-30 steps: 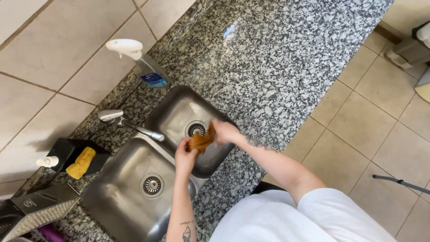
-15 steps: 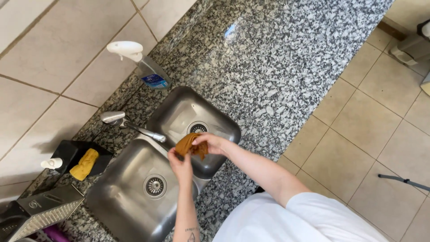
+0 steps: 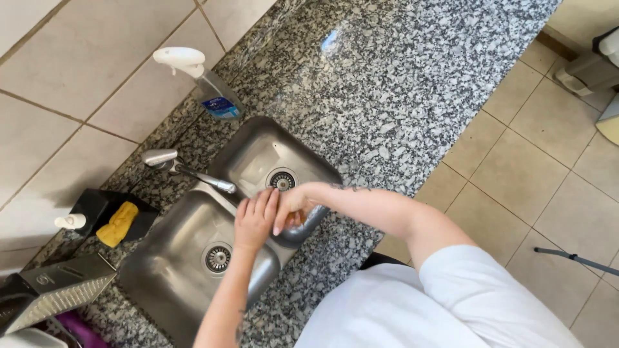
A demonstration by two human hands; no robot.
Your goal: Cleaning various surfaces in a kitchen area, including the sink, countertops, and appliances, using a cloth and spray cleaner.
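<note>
hands [image 3: 274,212] pressed together, steel double sink [image 3: 193,283], speckled granite [image 3: 400,109]

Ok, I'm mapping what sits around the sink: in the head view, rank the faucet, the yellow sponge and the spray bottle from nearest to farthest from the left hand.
1. Faucet: just up and left of the left hand, over the divider between the basins.
2. Yellow sponge: farther left, in a black holder by the wall.
3. Spray bottle: farthest, on the counter behind the sink.
</note>
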